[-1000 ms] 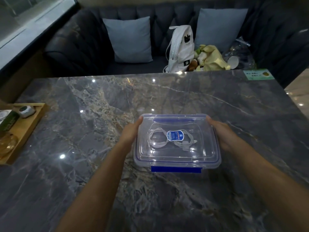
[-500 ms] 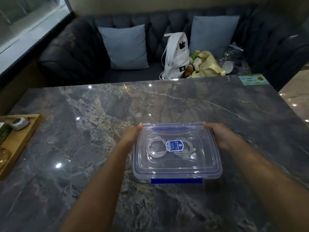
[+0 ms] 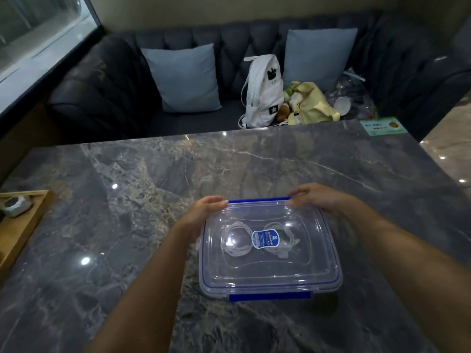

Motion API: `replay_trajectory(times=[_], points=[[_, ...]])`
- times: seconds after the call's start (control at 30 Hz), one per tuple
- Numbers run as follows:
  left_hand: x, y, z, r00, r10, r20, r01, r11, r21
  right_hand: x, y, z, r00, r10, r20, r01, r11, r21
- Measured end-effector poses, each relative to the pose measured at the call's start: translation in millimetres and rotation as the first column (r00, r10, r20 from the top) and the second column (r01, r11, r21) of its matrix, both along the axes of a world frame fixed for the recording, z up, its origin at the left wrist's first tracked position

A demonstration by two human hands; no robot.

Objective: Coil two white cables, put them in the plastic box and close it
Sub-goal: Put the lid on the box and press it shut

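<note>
Both hands have left the box's sides and now sit at its far corners, and the far clasp, which lay faint along the lid before, shows as a bright blue bar between them.

One grey marble tabletop carries everything. Behind it is one dark sofa with two blue-grey cushions, one white backpack bearing a black star patch, and one yellow bag. One wooden tray lies at the tabletop's left edge, and one green card at its far right corner; the card's writing is too small to read.

One clear box with a blue seal stands on the tabletop near the person, lid on, and its near clasp is folded down.

One left hand curls round the far left corner of the box, fingertips at the end of the far clasp. One right hand curls over the far right corner, fingertips on the clasp's other end.

Two white cables lie coiled inside the box, side by side, seen through the lid. One blue-and-white label is stuck to the lid between them; its print is too small to read.
</note>
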State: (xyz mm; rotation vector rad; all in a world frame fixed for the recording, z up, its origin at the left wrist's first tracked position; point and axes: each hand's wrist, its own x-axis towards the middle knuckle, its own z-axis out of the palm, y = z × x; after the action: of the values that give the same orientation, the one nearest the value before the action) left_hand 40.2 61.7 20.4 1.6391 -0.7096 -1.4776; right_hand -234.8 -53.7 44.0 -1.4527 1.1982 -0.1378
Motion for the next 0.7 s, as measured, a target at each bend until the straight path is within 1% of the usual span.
replay_trajectory(times=[0.1, 0.13, 0.17, 0.2, 0.23, 0.27, 0.3, 0.33, 0.37, 0.4, 0.43, 0.47, 0.5, 0.53, 0.57, 0.6, 0.63, 0.7], points=[[1, -2, 2, 1.0, -0.005, -0.004, 0.005, 0.999, -0.053, 4, -3, 0, 0.998, 0.062, 0.005, -0.062, 0.998, -0.019], [-1, -2, 3, 1.0, -0.002, 0.026, 0.004, 0.997, -0.08, 3, -3, 1, 0.996, 0.084, 0.011, -0.083, 0.996, -0.037], [-3, -3, 6, 0.996, -0.005, 0.089, 0.015, 0.994, -0.109, 4, -2, 2, 0.994, 0.108, 0.01, -0.107, 0.992, -0.067], [-4, -3, 8, 0.982, -0.019, 0.189, 0.046, 0.989, -0.141, 5, -1, 3, 0.991, 0.134, 0.003, -0.133, 0.985, -0.105], [-7, -4, 11, 0.947, -0.045, 0.318, 0.101, 0.981, -0.163, 6, 1, 4, 0.986, 0.169, -0.013, -0.169, 0.975, -0.144], [-11, -3, 15, 0.881, -0.084, 0.466, 0.177, 0.971, -0.16, 9, 3, 4, 0.978, 0.207, -0.037, -0.211, 0.96, -0.183], [-16, 0, 20, 0.763, -0.124, 0.634, 0.258, 0.958, -0.124, 11, 5, 5, 0.969, 0.24, -0.06, -0.248, 0.944, -0.216], [-24, 5, 27, 0.586, -0.128, 0.8, 0.33, 0.94, -0.091, 13, 6, 5, 0.962, 0.261, -0.075, -0.272, 0.932, -0.238], [-33, 11, 33, 0.383, -0.075, 0.921, 0.409, 0.907, -0.097, 14, 7, 5, 0.959, 0.272, -0.076, -0.283, 0.926, -0.249], [-44, 19, 38, 0.216, 0.016, 0.976, 0.507, 0.853, -0.126, 15, 7, 5, 0.958, 0.279, -0.066, -0.286, 0.924, -0.253], [-60, 30, 41, 0.14, 0.102, 0.985, 0.603, 0.78, -0.167, 13, 8, 5, 0.958, 0.282, -0.06, -0.288, 0.923, -0.255], [-75, 42, 43, 0.129, 0.149, 0.98, 0.685, 0.702, -0.197, 14, 9, 4, 0.957, 0.285, -0.057, -0.29, 0.92, -0.262], [-90, 55, 42, 0.13, 0.162, 0.978, 0.754, 0.625, -0.204, 15, 9, 3, 0.957, 0.284, -0.061, -0.289, 0.918, -0.271], [-104, 68, 38, 0.117, 0.156, 0.981, 0.813, 0.553, -0.185, 15, 8, 2, 0.957, 0.282, -0.071, -0.29, 0.915, -0.281], [-114, 80, 33, 0.083, 0.145, 0.986, 0.857, 0.495, -0.145, 15, 7, 2, 0.954, 0.285, -0.088, -0.299, 0.908, -0.292], [-120, 90, 27, 0.04, 0.129, 0.991, 0.885, 0.455, -0.095, 16, 7, 2, 0.95, 0.293, -0.109, -0.312, 0.902, -0.299], [-123, 98, 20, -0.012, 0.113, 0.994, 0.898, 0.438, -0.039, 17, 6, 2, 0.946, 0.301, -0.123, -0.324, 0.897, -0.299], [-125, 107, 10, -0.123, 0.058, 0.991, 0.895, 0.438, 0.085, 17, 6, 1, 0.938, 0.316, -0.14, -0.344, 0.89, -0.301]])
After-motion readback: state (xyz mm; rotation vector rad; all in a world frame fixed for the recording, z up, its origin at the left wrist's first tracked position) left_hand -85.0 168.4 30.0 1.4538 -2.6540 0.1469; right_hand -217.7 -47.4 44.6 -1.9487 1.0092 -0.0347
